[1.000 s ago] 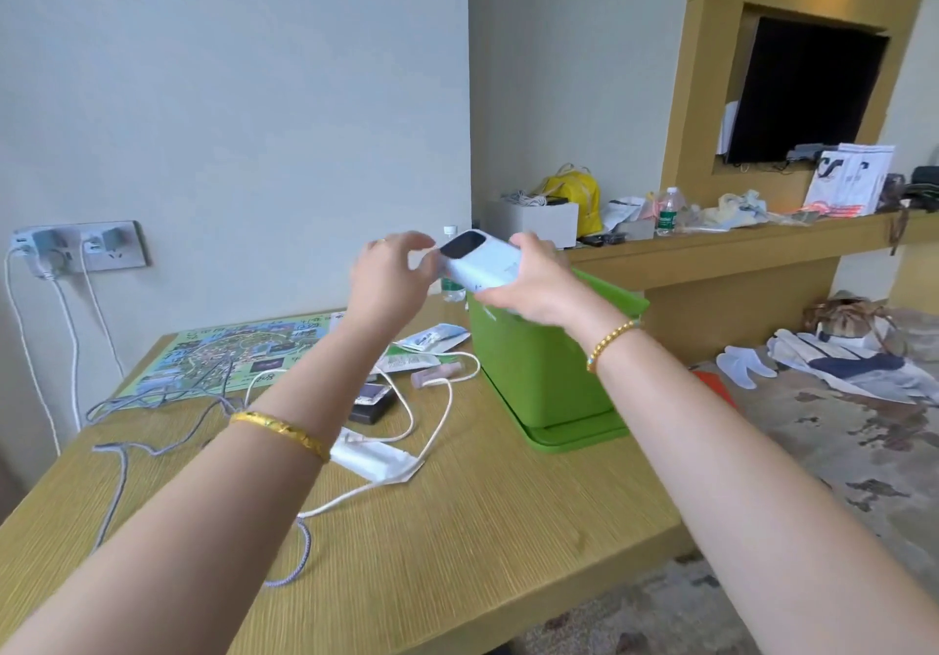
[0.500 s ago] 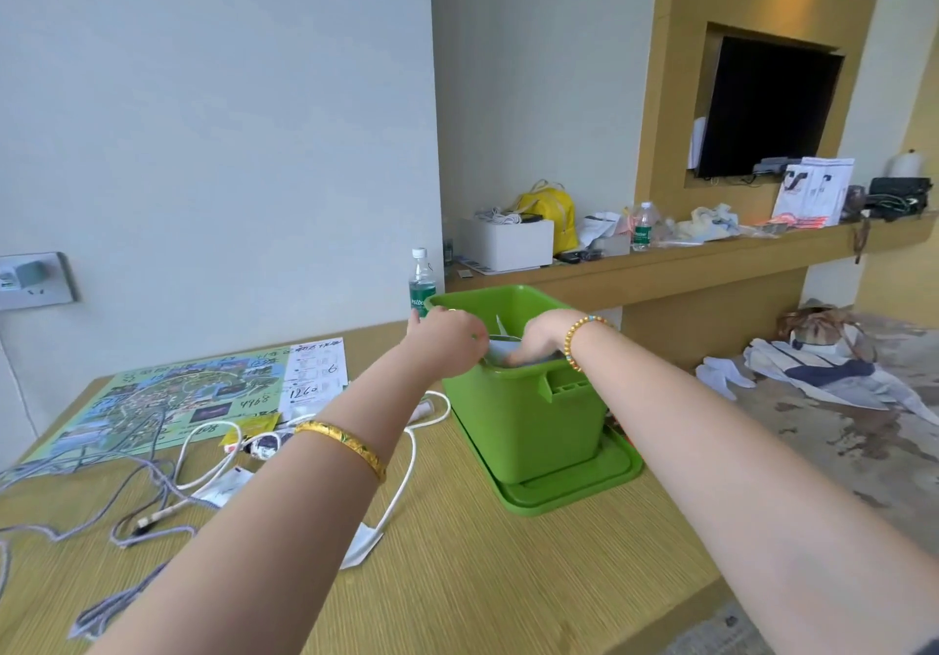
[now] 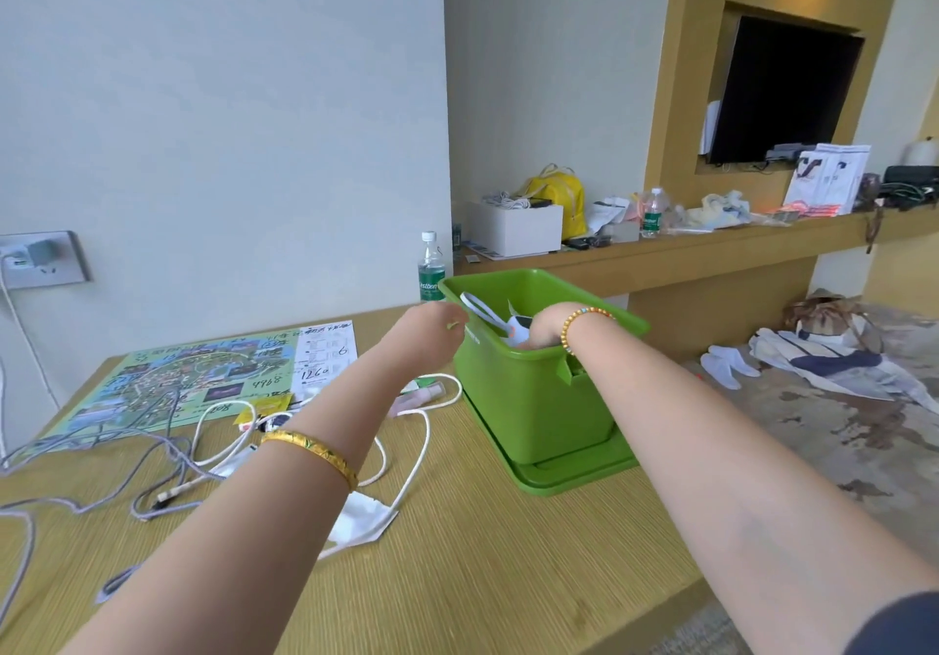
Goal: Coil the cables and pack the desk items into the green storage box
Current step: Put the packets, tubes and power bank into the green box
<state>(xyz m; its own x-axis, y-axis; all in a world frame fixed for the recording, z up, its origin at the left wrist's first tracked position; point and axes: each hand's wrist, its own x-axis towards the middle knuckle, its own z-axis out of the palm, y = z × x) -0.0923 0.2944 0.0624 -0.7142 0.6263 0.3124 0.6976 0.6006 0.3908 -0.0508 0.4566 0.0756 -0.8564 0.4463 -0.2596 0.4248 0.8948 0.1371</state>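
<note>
So the green box [image 3: 533,390] sits on its lid on the counter [image 3: 457,568], and the right hand [image 3: 546,331] is reaching down inside it (fingers hidden, so can't tell what it grips). Left hand [image 3: 432,321] hovers by the rim, fingers out of sight too, and white cables [image 3: 406,471] lie loose nearby.

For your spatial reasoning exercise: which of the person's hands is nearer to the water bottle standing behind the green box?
Left. The left hand hovers just below the water bottle, outside the green box; the right hand reaches inside the box, farther away.
</note>
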